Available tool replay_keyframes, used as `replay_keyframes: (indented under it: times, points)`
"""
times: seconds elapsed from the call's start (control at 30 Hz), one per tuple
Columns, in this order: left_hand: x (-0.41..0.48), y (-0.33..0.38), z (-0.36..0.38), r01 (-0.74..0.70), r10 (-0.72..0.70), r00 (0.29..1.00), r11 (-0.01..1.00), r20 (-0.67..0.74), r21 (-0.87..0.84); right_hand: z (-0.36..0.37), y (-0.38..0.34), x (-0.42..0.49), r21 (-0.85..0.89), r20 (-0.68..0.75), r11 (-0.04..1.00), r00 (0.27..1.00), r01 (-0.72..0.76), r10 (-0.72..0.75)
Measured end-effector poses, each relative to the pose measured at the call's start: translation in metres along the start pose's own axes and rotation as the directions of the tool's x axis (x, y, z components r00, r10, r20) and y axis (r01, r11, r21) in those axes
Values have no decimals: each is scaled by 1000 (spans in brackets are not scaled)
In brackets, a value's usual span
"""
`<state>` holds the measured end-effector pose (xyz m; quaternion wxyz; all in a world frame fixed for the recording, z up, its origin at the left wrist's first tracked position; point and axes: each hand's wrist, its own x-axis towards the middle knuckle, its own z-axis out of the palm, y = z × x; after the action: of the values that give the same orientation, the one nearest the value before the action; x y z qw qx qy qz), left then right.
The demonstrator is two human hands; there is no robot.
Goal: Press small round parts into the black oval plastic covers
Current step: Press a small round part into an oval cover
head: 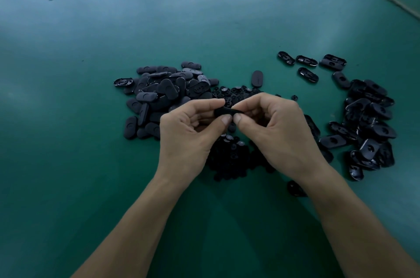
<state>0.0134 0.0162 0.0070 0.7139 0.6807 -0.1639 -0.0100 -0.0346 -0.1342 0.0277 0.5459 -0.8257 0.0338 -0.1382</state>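
Grip: the left hand (191,127) and the right hand (272,123) are both pinching one black oval cover (223,112) between thumb and curled fingers, with the thumbs nearly meeting at its middle. The cover is being held in the air above the heap of small round parts (231,155) on the green bench (68,73). Cannot tell whether a round part is already sitting in it, because the fingers are hiding the recess.

Risks, as judged:
- Uneven thumb pressure could be driving the part in tilted, jamming it askew instead of seating it.
- The cover is looking small and smooth. A hard squeeze could be shooting it out of the grip into the heap below, where it would be getting lost among pieces of the same colour.
- Matte covers (163,93) are lying to the left and glossy upturned ones (370,123) to the right. Setting this piece down on the wrong side would be mixing finished with unfinished. Which side is which is only a guess.
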Motion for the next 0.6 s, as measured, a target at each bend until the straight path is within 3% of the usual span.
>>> replay_keyframes:
  times: [0.43, 0.6]
  points:
    - [0, -3, -2, -4, 4, 999, 1000, -37, 14, -3, 3, 3, 8, 30, 1000, 1000, -1, 1]
    - [0, -3, 0, -50, 48, 995, 999, -90, -19, -3, -1, 9, -4, -73, 1000, 997, -10, 9]
